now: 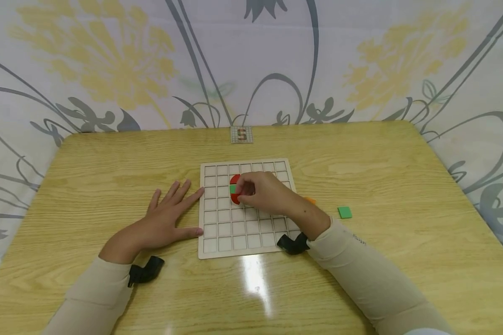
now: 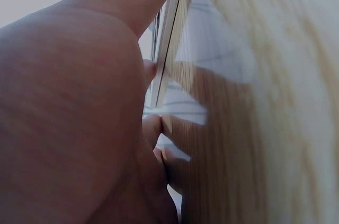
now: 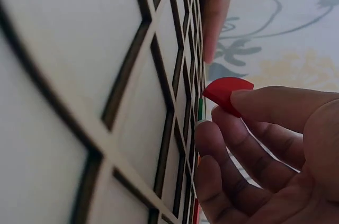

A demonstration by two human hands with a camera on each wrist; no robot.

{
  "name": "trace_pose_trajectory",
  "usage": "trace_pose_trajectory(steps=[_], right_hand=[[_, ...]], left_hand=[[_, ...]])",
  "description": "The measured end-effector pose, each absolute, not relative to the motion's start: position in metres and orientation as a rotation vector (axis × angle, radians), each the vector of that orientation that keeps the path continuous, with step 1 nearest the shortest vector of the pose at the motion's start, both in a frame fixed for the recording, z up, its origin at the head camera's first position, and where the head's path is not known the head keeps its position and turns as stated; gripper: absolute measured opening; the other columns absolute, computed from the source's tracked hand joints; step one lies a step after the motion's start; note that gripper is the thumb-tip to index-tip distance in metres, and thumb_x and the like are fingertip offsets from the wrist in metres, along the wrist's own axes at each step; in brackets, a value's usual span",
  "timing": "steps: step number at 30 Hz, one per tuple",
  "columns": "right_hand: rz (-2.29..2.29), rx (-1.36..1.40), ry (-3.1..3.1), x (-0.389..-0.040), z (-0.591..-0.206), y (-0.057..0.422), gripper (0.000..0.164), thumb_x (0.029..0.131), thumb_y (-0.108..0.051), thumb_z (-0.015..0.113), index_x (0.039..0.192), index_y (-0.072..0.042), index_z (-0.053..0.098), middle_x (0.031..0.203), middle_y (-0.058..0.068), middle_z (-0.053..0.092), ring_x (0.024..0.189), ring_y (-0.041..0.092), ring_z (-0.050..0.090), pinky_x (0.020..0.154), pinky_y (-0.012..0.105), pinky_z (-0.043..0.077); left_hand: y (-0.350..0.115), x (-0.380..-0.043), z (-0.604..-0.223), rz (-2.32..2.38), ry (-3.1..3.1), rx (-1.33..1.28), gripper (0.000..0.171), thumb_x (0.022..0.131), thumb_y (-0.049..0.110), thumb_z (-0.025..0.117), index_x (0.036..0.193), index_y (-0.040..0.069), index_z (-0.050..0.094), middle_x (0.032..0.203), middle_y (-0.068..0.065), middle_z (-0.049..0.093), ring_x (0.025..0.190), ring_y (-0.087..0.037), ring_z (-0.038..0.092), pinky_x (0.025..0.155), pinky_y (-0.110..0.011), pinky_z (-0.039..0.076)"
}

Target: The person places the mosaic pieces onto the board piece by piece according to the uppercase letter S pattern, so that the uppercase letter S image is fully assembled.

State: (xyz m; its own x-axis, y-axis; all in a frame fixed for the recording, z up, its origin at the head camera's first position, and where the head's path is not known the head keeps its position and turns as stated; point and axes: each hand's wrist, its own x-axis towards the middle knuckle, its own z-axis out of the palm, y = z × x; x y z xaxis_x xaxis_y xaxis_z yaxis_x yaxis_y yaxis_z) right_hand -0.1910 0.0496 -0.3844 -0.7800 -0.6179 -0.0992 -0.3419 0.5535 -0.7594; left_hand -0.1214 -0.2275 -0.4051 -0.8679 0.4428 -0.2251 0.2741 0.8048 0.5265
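Note:
A pale wooden grid board lies on the table. My right hand is over its middle columns and pinches a red quarter-round tile between thumb and forefinger, held just off the board in the right wrist view. Beyond it on the board are another red rounded tile and a green tile; the hand hides the cells to their right. Spread flat on the table, my left hand touches the board's left edge with its forefinger and thumb.
A small card with a grid pattern lies behind the board. A green square tile sits to the right on the table, and an orange tile is partly hidden by my right wrist. Patterned cloth hangs along the back.

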Motion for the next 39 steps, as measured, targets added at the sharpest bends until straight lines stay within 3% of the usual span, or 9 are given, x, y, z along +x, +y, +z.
trace_pose_trajectory(steps=[26, 39], right_hand=[[-1.025, -0.797, 2.441, -0.1938, -0.3891, 0.0499, 0.003, 0.093, -0.007, 0.07, 0.095, -0.009, 0.068, 0.088, 0.001, 0.068, 0.081, 0.013, 0.061, 0.073, 0.025, 0.053], [-0.88, -0.884, 2.514, -0.1918, -0.3907, 0.047, 0.003, 0.092, -0.01, 0.071, 0.095, -0.01, 0.07, 0.081, -0.002, 0.064, 0.076, 0.013, 0.057, 0.071, 0.025, 0.05]], left_hand=[[-0.2269, -0.1211, -0.403, 0.709, 2.642, 0.538, 0.092, 0.09, 0.061, 0.063, 0.162, 0.027, 0.017, 0.169, -0.015, -0.001, 0.155, -0.04, -0.009, 0.116, -0.068, -0.013], [-0.2262, -0.1215, -0.4019, 0.709, 2.639, 0.543, 0.093, 0.09, 0.06, 0.064, 0.162, 0.026, 0.017, 0.169, -0.016, -0.001, 0.155, -0.04, -0.009, 0.116, -0.068, -0.013]])
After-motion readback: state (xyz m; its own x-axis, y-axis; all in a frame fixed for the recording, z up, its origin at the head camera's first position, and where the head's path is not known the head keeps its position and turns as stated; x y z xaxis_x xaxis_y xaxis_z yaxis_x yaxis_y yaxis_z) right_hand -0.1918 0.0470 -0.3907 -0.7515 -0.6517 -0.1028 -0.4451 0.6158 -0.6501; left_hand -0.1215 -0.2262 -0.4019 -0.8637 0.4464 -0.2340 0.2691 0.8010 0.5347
